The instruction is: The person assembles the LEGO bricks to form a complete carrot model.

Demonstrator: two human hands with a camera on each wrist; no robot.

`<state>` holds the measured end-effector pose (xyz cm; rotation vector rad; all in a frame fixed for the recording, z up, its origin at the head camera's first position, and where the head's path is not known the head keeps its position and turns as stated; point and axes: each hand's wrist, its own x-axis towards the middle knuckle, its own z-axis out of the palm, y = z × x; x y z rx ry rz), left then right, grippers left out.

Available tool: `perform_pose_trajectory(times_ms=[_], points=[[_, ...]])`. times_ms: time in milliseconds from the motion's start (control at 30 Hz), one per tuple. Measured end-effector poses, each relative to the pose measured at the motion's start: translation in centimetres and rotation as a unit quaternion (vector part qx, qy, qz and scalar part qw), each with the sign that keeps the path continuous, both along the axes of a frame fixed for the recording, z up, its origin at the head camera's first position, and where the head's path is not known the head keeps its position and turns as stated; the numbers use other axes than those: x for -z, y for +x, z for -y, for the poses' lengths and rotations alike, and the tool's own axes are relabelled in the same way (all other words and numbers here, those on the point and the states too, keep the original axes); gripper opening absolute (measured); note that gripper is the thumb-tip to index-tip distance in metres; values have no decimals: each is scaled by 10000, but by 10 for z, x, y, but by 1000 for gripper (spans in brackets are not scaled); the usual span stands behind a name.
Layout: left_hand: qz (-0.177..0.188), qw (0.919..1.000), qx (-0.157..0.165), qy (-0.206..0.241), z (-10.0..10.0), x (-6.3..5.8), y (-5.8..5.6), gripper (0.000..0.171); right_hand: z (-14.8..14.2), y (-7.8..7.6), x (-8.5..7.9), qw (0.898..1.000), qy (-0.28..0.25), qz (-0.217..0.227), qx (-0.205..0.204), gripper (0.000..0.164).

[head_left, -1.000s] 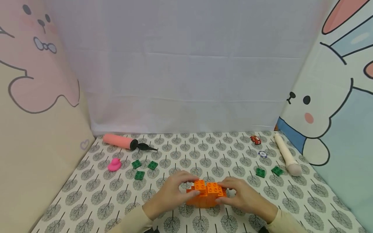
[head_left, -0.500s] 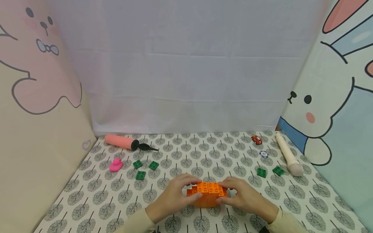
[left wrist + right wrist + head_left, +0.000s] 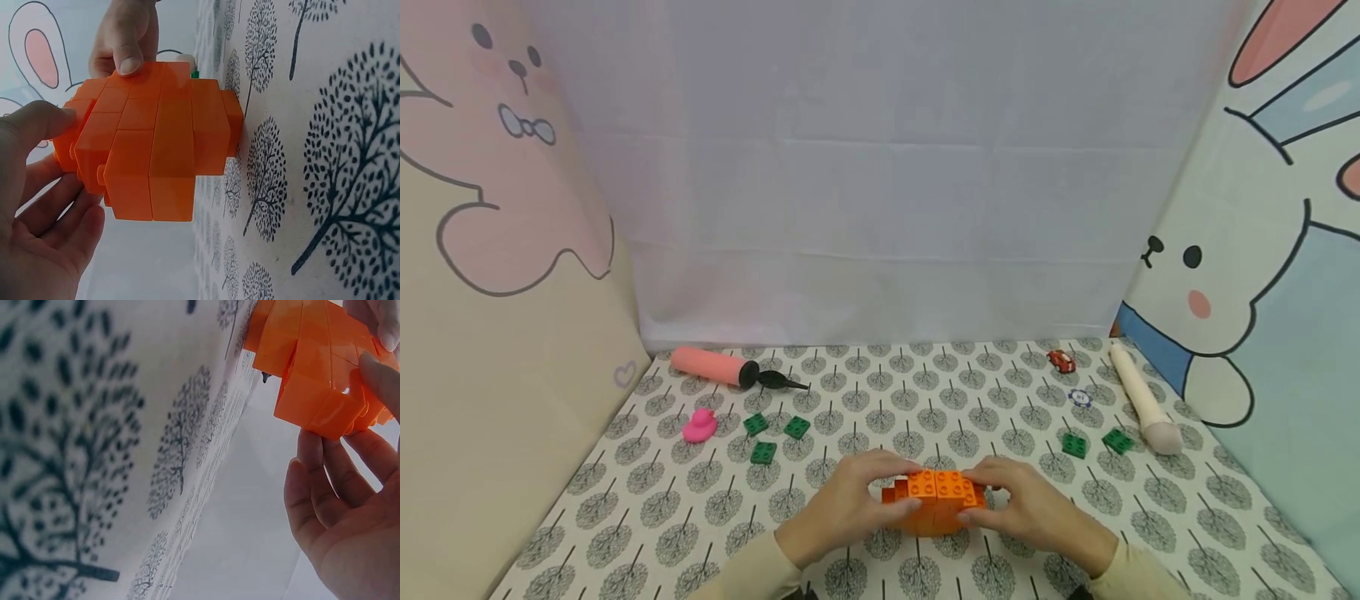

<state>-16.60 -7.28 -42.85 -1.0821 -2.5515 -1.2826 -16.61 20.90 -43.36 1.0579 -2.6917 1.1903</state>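
Observation:
A rounded build of orange toy bricks (image 3: 925,518) stands near the front middle of the patterned cloth, with studded bricks along its top. My left hand (image 3: 853,496) pinches its upper left side, thumb on the near face and fingers behind. In the left wrist view that thumb presses a top brick (image 3: 81,112), and the stepped layers show side-on. From the other side my right hand (image 3: 1015,500) grips the build's upper right. The right wrist view shows its fingers (image 3: 337,481) curled against the back of the orange bricks. The fingertips behind are partly hidden in the head view.
Several green bricks (image 3: 763,452) lie beyond my hands, left and right. A pink duck (image 3: 700,426) and a pink hand pump (image 3: 711,367) are at the left. A red toy car (image 3: 1062,361), a round chip (image 3: 1080,398) and a cream stick with a rounded end (image 3: 1142,396) lie at the right.
The top left orange brick has shifted right and down with my left hand, closing the gap to the brick beside it. My right hand has stayed almost still on the build.

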Motion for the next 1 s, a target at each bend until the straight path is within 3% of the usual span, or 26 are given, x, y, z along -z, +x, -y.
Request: perform_pose_trajectory(times_ms=[267, 500, 733, 900, 1000], points=[[91, 9989, -62, -453, 2, -8, -3, 38, 2, -2, -2, 10000, -10, 73, -52, 43], [208, 9980, -21, -590, 0, -12, -3, 40, 2, -1, -2, 9997, -22, 233, 20, 44], [-47, 9978, 19, -654, 0, -9, -4, 39, -1, -1, 0, 9997, -44, 249, 51, 46], [-276, 9970, 148, -714, 10, -4, -6, 48, -1, 0, 0, 9996, 41, 282, 28, 46], [-260, 9950, -141, -956, 28, -4, -11, 60, -1, 1, -2, 9994, 154, 304, 103, 48]])
